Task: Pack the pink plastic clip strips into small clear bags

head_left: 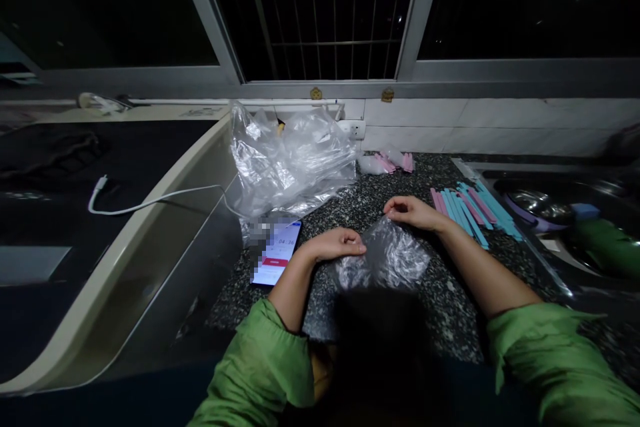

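Observation:
A clear plastic bag (395,253) is spread between my two hands above the dark speckled counter. My left hand (340,243) pinches its left edge with thumb and fingers. On the upper right, my right hand (413,211) has its fingertips closed on the bag's other edge. The bag looks crumpled, and nothing can be made out inside it. Just right of my right hand lie several blue and pink sticks (467,210), loosely side by side. Left of my left hand, a phone (275,257) with a lit screen rests on the counter.
A large heap of clear plastic (295,160) stands at the back left. Small bags with pink sticks (393,161) lie by the tiled wall near a socket (353,129). A sink (540,187) holding dishes is at the right. A white cable (160,197) crosses the appliance edge at left.

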Demonstrator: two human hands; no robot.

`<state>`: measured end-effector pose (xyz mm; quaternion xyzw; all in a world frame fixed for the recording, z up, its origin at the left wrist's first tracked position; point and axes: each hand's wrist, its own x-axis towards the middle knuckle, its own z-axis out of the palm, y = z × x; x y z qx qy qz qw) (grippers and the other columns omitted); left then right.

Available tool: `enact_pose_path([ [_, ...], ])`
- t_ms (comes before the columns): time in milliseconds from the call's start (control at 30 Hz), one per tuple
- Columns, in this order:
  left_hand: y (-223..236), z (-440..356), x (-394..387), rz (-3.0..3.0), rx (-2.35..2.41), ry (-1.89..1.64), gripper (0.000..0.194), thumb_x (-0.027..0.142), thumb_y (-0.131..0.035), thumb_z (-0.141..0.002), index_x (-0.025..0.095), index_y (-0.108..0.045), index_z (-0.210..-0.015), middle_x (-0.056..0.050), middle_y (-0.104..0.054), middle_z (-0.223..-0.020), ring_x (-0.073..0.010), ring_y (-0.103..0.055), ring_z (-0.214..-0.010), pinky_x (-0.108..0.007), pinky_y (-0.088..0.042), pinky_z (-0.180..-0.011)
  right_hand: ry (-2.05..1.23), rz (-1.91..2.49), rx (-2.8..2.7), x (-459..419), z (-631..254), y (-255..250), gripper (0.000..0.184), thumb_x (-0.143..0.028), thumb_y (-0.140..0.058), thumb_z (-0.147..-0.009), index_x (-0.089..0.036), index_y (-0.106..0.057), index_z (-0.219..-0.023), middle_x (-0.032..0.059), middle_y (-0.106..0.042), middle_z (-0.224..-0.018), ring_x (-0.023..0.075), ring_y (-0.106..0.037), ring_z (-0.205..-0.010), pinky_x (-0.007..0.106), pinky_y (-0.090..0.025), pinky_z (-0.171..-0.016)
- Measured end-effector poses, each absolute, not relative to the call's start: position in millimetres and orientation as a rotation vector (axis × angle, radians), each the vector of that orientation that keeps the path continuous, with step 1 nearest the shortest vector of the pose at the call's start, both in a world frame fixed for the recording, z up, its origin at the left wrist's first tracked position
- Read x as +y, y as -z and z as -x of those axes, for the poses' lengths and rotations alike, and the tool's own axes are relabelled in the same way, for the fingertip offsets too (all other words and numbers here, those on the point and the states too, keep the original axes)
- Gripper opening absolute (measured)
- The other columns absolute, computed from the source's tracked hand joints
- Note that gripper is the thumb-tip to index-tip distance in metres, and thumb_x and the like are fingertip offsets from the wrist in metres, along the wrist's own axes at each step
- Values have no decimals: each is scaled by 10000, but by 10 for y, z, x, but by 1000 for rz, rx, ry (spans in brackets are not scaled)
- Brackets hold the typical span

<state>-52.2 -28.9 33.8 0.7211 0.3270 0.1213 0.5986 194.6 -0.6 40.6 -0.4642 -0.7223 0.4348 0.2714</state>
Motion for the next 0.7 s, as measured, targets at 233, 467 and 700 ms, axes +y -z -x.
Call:
enact_pose_path([
  [233,-196,302,-322,-1594,923,-487,265,393,-611,-642,135,-554,-628,51,-479,-544,-82,-403,-533,-212,-294,-546,-1298,1132,-1951,-104,-1600,-356,364,-431,-685,-624,-158,-595,-847,-18,-555,-699,111,-502,-662,261,-397,-652],
  [467,-206,324,-237,-1436,1067,-791,116,242,-569,-641,137,-554,-594,53,-496,-522,-79,-432,-524,-214,-338,-584,-1404,1307,-1887,-81,-1780,-393,500,-524,-688,-579,-145,-616,-897,5,-598,-783,124,-517,-721,286,-389,-720],
  [700,-206,360,-189,-1419,1136,-908,162,260,-556,-665,148,-524,-552,52,-478,-499,-87,-439,-534,-214,-346,-578,-1420,1390,-1996,-35,-1942,-296,431,-533,-710,-530,-142,-606,-679,-33,-541,-616,92,-444,-588,254,-331,-602],
])
